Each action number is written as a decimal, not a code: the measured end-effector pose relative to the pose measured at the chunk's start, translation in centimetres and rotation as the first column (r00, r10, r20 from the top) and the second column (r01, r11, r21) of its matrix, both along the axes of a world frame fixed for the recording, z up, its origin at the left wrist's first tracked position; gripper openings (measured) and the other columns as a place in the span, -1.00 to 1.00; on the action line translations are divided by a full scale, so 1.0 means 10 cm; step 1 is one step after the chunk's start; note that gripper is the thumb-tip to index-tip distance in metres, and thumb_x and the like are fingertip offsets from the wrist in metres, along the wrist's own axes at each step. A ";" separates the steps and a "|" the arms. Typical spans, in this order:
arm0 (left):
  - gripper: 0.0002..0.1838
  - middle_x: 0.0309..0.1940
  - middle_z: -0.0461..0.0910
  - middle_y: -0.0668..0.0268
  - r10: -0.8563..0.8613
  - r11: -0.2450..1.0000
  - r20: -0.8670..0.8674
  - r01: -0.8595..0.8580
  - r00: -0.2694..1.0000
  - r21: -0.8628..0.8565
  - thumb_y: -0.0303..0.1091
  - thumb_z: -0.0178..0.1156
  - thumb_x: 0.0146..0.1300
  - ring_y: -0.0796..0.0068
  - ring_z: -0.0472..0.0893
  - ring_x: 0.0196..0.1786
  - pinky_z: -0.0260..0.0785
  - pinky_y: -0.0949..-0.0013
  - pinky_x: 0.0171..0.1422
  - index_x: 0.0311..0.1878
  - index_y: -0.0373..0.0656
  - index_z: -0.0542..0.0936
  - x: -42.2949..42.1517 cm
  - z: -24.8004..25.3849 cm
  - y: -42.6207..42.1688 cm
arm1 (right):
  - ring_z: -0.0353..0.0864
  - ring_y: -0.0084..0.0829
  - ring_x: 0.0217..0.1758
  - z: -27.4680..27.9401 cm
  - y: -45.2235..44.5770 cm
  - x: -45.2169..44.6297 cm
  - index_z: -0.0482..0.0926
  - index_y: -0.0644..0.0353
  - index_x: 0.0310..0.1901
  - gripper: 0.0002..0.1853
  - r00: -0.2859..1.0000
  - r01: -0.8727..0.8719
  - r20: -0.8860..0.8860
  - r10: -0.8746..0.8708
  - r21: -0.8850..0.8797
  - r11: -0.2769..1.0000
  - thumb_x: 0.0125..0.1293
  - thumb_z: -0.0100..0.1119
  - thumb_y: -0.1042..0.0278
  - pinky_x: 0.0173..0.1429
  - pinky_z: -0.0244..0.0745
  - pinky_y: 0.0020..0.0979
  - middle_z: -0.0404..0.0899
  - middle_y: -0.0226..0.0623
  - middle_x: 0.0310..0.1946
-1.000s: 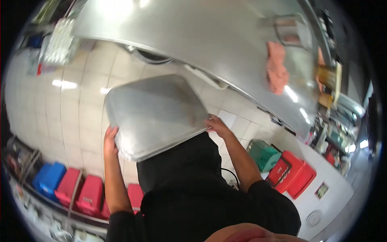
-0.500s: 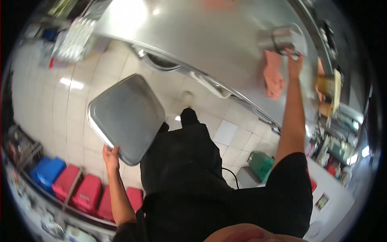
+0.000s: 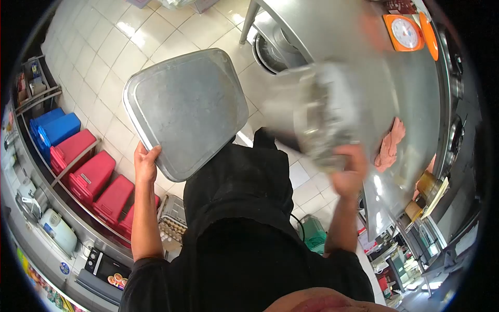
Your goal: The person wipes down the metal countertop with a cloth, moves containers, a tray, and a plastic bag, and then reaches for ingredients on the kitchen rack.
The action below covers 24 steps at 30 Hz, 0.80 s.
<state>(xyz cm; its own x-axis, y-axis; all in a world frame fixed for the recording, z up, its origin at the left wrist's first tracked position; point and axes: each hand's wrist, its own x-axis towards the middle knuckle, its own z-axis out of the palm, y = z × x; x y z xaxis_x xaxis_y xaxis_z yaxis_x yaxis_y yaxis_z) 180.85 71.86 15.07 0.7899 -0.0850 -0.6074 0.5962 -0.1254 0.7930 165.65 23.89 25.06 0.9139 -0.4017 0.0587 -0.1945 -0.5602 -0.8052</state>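
A large rectangular metal tray (image 3: 189, 112), its flat face up, hangs over the floor in my left hand (image 3: 146, 164), which grips its lower left edge. My right hand (image 3: 349, 169) is closed on a shiny metal container (image 3: 312, 112), blurred by motion, held between the tray and the steel table. To the right of that hand a pink cloth (image 3: 390, 144) lies on the steel table (image 3: 400, 93).
An orange scale (image 3: 404, 32) stands at the table's far end. A round metal pot (image 3: 270, 52) sits under the table. Along the left are red bins (image 3: 93, 177) and blue bins (image 3: 58, 131). A green bin (image 3: 313, 234) is low on the right.
My right hand has lifted the metal container off the table and brought it toward the tray. The tray has turned and shifted up and right in view. The view has swung left.
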 end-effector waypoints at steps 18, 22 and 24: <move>-0.42 0.08 0.63 0.13 0.100 0.989 -0.012 -0.101 0.995 -0.109 -0.50 0.27 0.15 0.31 0.61 0.12 0.38 0.27 0.31 0.28 -0.39 0.43 -0.02 0.38 -0.05 | 0.65 -0.32 0.02 -3.64 -0.84 0.24 0.45 0.29 0.33 -0.24 0.773 0.628 -0.192 -0.604 0.098 0.772 0.14 0.55 0.20 0.06 0.55 -0.34 0.67 -0.03 0.01; -0.37 0.10 0.62 0.13 0.060 0.986 -0.057 -0.068 0.997 -0.150 -0.45 0.30 0.11 0.28 0.61 0.14 0.38 0.25 0.32 0.29 -0.40 0.42 0.01 0.39 -0.13 | 0.58 -0.24 0.22 -3.34 -0.29 -0.18 0.25 0.20 0.50 -0.24 0.781 0.624 -0.327 -0.533 0.461 0.631 0.36 0.35 0.15 0.20 0.51 -0.32 0.46 0.00 0.32; -0.30 0.11 0.61 0.11 -0.006 0.990 -0.091 -0.007 0.996 -0.144 -0.36 0.34 0.07 0.25 0.60 0.15 0.39 0.22 0.33 0.30 -0.40 0.40 0.05 0.38 -0.20 | 0.56 -0.26 0.22 -3.03 -0.04 -0.25 0.26 0.21 0.49 -0.25 0.768 0.639 -0.539 -0.347 0.612 0.466 0.42 0.23 -0.04 0.26 0.47 -0.28 0.47 -0.06 0.31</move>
